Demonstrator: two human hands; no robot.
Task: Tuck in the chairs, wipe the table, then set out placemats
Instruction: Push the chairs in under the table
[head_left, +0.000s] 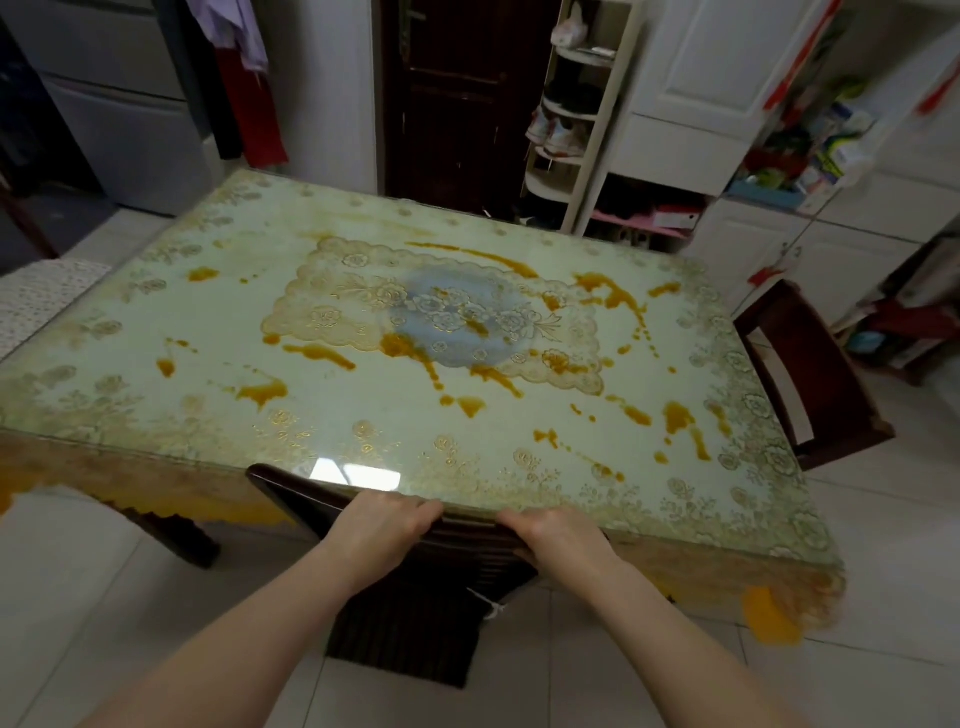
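Observation:
A glass-topped table (218, 332) with a gold floral cloth under the glass fills the view, smeared with many orange stains (318, 355). A dark wooden chair (291, 488) stands against the near edge, its back pressed to the table rim. My left hand (382, 525) and my right hand (553, 535) both grip the top rail of that chair back. A second dark chair (810, 374) stands at the right end, set a little away from the table. Another seat with a pale dotted cover (41, 296) shows at the left end.
A dark door (452, 98) and a white shoe rack (571, 114) stand behind the table. White cabinets (727, 78) and cluttered shelves (810, 156) are at the right. A grey fridge (119, 114) and hanging clothes (239, 73) are at the back left. The floor is pale tile (78, 597).

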